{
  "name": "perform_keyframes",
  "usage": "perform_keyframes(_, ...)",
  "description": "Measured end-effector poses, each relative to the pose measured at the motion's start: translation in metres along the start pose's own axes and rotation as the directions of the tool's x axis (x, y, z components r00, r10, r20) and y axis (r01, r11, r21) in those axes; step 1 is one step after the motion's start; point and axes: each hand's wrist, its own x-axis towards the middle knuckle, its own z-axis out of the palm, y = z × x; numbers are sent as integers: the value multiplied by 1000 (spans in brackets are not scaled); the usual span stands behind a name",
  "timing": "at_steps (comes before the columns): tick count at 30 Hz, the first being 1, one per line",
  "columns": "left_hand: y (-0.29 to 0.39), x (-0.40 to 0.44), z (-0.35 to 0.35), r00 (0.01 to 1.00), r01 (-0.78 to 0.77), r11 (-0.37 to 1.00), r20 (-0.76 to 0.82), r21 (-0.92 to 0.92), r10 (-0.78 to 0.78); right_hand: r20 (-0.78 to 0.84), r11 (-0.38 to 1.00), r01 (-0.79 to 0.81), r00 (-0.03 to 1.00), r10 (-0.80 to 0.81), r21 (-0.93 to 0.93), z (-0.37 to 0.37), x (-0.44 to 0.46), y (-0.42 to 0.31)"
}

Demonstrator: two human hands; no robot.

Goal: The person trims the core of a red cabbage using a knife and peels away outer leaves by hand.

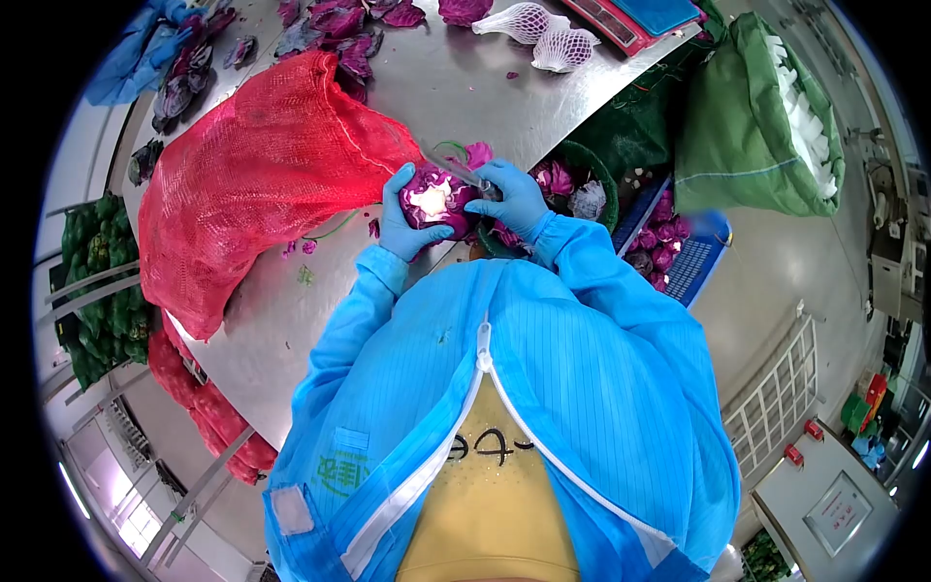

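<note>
A purple cabbage with a pale cut stem end facing up is held at the near table edge. My left hand, in a blue glove, wraps around its left side. In my right hand, also gloved, is a knife. Its blade points left across the far side of the cabbage, and my right thumb rests near the cabbage's right side. Just left of my left hand lies a red mesh sack, its end close to the cabbage. Loose purple leaves lie beyond the knife.
Cabbage leaves, white foam nets and a red-framed device occupy the far metal table. On the right are a round green bin, a blue crate of purple cabbages and a green sack. Another person's blue glove is upper left.
</note>
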Motion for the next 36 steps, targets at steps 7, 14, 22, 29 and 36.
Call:
perform_keyframes(7, 2, 3, -5, 998, 2, 1000, 67, 23, -4, 191, 993, 116, 975, -112, -12, -8, 19, 7)
perform_keyframes(14, 9, 7, -4, 995, 25, 1000, 93, 2, -26, 269, 991, 129, 954, -132, 32, -10, 27, 9)
perform_keyframes(22, 1, 13, -10, 992, 18, 978, 120, 209, -44, 371, 998, -3, 928, -21, 65, -20, 29, 8)
perform_keyframes(29, 10, 11, 1, 999, 54, 963, -8, 264, -54, 187, 993, 114, 977, -107, -28, -20, -3, 15)
perform_keyframes(36, 26, 14, 12, 979, 190, 953, -116, 237, -166, -39, 692, -432, 833, 552, 578, -14, -60, 72)
